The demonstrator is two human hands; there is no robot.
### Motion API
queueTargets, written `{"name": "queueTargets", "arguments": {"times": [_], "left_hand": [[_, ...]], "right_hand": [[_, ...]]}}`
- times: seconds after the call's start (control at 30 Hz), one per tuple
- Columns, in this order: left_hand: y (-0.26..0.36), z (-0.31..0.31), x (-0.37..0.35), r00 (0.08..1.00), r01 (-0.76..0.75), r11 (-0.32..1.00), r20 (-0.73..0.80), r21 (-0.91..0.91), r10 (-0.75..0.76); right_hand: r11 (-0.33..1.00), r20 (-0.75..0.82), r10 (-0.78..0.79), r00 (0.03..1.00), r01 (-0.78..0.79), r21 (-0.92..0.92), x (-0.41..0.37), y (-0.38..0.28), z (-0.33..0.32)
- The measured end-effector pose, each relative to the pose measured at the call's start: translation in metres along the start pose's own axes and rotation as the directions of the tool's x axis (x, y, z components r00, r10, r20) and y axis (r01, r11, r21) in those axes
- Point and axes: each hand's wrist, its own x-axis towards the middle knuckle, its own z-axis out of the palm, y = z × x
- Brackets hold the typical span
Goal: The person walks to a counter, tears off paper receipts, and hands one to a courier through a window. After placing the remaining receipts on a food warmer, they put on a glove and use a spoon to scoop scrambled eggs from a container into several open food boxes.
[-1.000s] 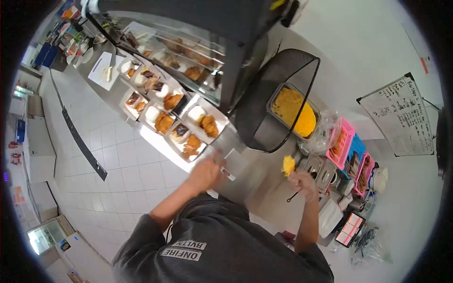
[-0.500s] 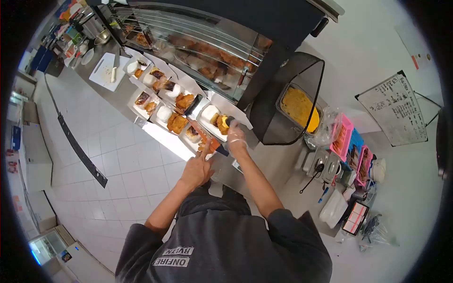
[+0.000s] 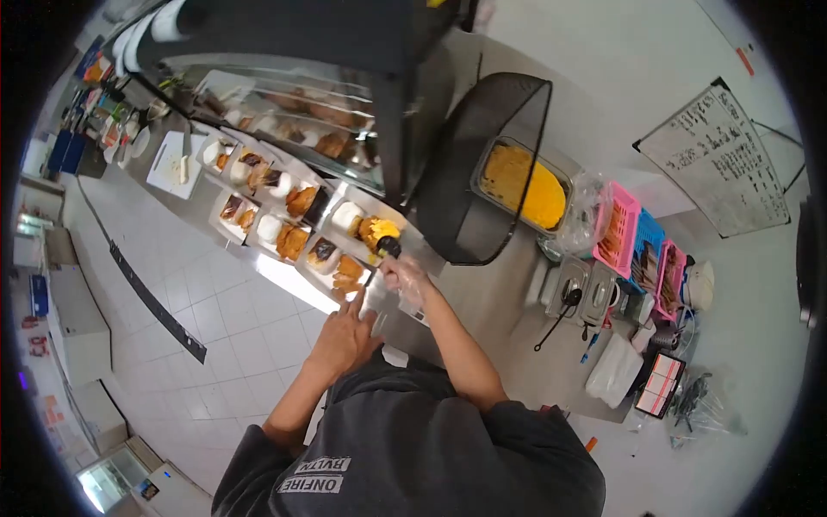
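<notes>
Rice [image 3: 379, 229] is going into the box [image 3: 401, 226]!
Right hand [image 3: 401, 274] is gripping the scoop [image 3: 388, 247], swung over from the pan [image 3: 560, 177]; left hand [image 3: 345, 338] is lying flat, empty, alongside.

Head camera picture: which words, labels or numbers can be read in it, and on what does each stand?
"ONFIRE": on a printed patch on the back of the person's dark shirt.
The second word on that patch: blurred, not readable.
Whiteboard at the right: handwritten lines, too small to read.
</notes>
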Motion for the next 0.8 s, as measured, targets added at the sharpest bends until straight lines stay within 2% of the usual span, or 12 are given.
{"name": "queueTargets", "arguments": {"times": [0.03, 0.1, 0.17, 0.27, 0.33, 0.4, 0.43, 0.47, 0.53, 0.6, 0.7, 0.8], "left_hand": [[0.010, 0.002, -0.001, 0.996, -0.036, 0.993, 0.076, -0.113, 0.045], [0.033, -0.001, 0.006, 0.981, -0.075, 0.972, 0.158, -0.221, 0.112], [0.065, -0.007, 0.027, 0.879, -0.059, 0.885, 0.397, -0.461, 0.265], [0.104, 0.019, 0.069, 0.803, 0.019, 0.763, 0.464, -0.646, 0.373], [0.125, 0.056, 0.101, 0.798, -0.011, 0.703, 0.418, -0.711, 0.434], [0.147, 0.105, 0.132, 0.858, 0.419, 0.284, 0.478, -0.862, 0.186], [0.153, 0.135, 0.154, 0.879, 0.437, 0.223, 0.466, -0.871, 0.099], [0.157, 0.161, 0.178, 0.892, 0.446, 0.158, 0.453, -0.881, 0.006], [0.169, 0.183, 0.229, 0.925, 0.350, 0.236, 0.296, -0.906, -0.238], [0.164, 0.220, 0.281, 0.882, 0.295, 0.295, 0.141, -0.909, -0.449], [0.170, 0.199, 0.335, 0.766, 0.240, 0.393, -0.075, -0.888, -0.638], [0.167, 0.186, 0.360, 0.751, 0.136, 0.452, -0.206, -0.882, -0.627]], "right_hand": [[0.967, 0.237, -0.046, 0.970, -0.016, 0.256, -0.015, 0.009, -0.012], [0.925, 0.124, 0.048, 0.991, -0.090, 0.368, -0.067, 0.004, -0.014], [0.939, 0.138, 0.036, 0.990, -0.081, 0.336, -0.107, 0.016, -0.050], [0.955, -0.018, -0.034, 0.999, 0.038, 0.295, -0.147, 0.041, -0.149], [0.904, -0.046, 0.034, 0.998, -0.011, 0.428, -0.163, 0.032, -0.210], [0.968, -0.495, -0.083, 0.865, -0.048, -0.245, -0.165, -0.041, -0.215], [0.677, -0.499, -0.615, 0.610, 0.083, -0.732, -0.145, -0.058, -0.224], [0.160, -0.160, -0.952, 0.262, -0.021, -0.987, -0.122, -0.075, -0.230], [0.259, -0.291, -0.759, 0.583, -0.141, -0.956, -0.075, -0.135, -0.238], [0.422, -0.520, -0.559, 0.645, -0.319, -0.849, -0.042, -0.207, -0.209], [0.336, -0.501, -0.572, 0.650, -0.371, -0.866, 0.015, -0.233, -0.210], [0.222, -0.523, -0.509, 0.684, -0.483, -0.847, 0.032, -0.235, -0.205]]}}
